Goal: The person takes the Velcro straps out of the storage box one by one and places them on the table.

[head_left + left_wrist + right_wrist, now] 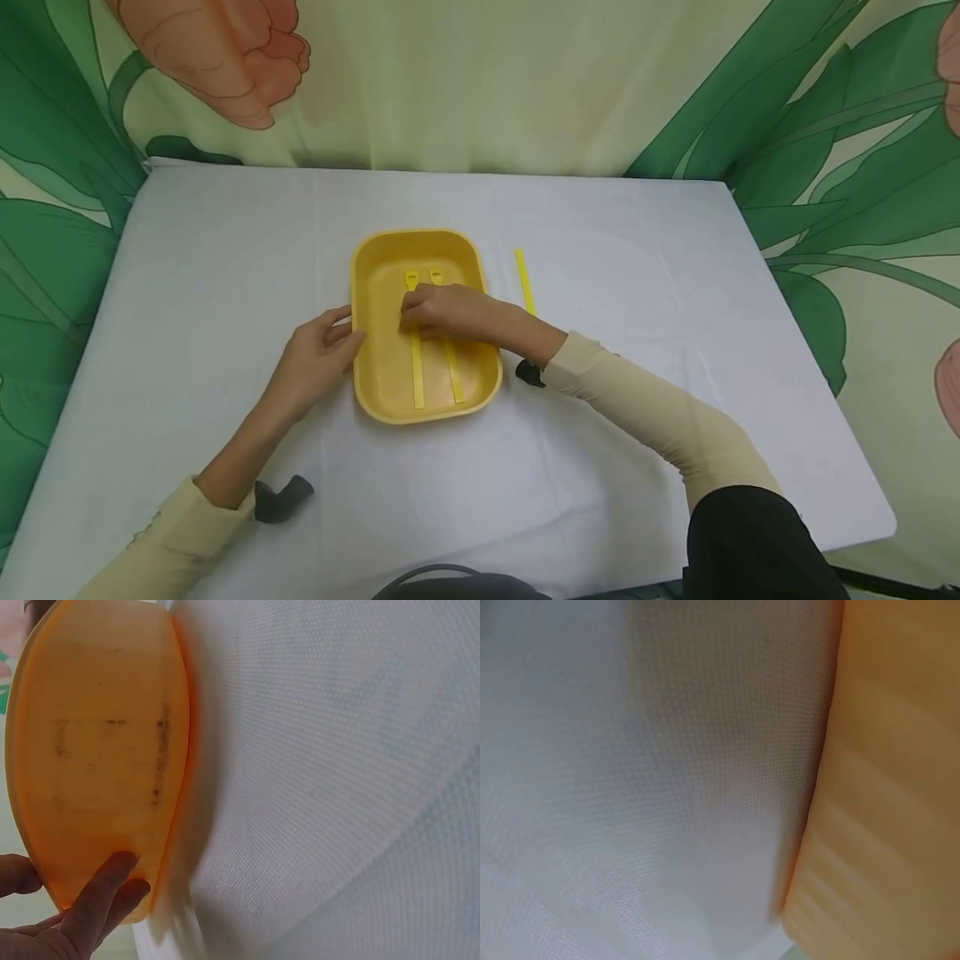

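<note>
A yellow rectangular tray (390, 392) with rounded corners lies on the white-covered table. My left hand (318, 358) grips its left wall, the thumb over the rim and the fingers against the outside, as the left wrist view of the tray wall (112, 772) shows. Inside lie two flat yellow strips with slotted heads: a left strip (417, 375) and a right strip (453, 375). My right hand (450, 312) reaches over the tray's right rim, its curled fingers pinching the left strip near its head. The right hand covers the middle of the right strip.
Another yellow strip (524, 279) lies on the tablecloth (637, 267) right of the tray, partly hidden behind my right wrist. Dark wrist bands hang at both cuffs. A curtain with large leaves and flowers (465, 83) stands behind the table's far edge.
</note>
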The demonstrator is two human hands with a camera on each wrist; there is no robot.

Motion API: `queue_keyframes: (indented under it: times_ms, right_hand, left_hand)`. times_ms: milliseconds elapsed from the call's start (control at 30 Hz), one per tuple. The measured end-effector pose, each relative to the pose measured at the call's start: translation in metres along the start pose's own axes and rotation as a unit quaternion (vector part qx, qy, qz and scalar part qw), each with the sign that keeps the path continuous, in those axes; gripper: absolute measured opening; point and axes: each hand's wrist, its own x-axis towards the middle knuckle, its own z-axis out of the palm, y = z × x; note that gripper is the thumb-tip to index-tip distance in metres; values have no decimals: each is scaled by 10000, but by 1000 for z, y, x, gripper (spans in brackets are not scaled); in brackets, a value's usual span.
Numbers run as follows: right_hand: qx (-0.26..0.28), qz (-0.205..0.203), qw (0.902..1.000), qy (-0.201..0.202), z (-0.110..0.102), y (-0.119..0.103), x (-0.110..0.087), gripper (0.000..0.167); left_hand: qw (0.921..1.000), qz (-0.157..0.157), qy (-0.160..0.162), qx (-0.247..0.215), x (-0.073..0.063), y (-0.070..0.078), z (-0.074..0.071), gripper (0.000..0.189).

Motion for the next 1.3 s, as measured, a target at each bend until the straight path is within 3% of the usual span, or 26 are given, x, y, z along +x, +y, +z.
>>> queue_keyframes:
  times_ms: [467,900,1300]
  right_hand:
    - [-15,-232,9995,205,4,2,0,16]
    - [-364,-25,9991,238,4,0,2,11]
    - [-454,-116,9984,313,4,-1,0,5]
  left_hand:
    - [10000,-21,-14,40,-2,3,2,55]
    - [10000,28,23,55,-2,3,1,55]
    - [9999,75,-70,-11,-5,4,0,57]
